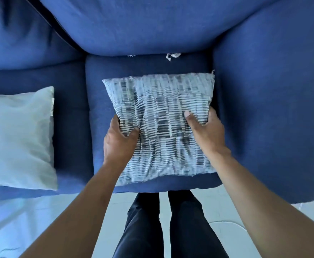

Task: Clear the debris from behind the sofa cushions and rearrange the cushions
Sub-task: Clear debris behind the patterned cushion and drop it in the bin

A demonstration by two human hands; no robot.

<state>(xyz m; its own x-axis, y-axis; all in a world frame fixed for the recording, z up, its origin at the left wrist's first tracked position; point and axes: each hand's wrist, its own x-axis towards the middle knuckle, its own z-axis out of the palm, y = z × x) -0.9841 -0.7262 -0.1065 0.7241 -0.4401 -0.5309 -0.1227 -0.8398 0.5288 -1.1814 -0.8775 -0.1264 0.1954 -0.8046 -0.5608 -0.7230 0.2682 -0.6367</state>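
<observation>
A grey-and-white striped throw cushion (161, 116) lies over the right seat of a blue sofa (264, 90). My left hand (120, 140) grips its left edge, thumb pressed into the fabric. My right hand (206, 130) grips the right edge, thumb on top and fingers under. The cushion looks blurred by motion. Bits of white crumpled debris (173, 55) and a smaller scrap (132, 55) poke out of the gap between the seat and the blue back cushion (152, 25).
A plain white cushion (18, 138) lies on the left seat. The sofa's right armrest (267, 146) stands beside the striped cushion. My dark-trousered legs (163, 226) stand on the pale floor (41, 220) in front of the sofa.
</observation>
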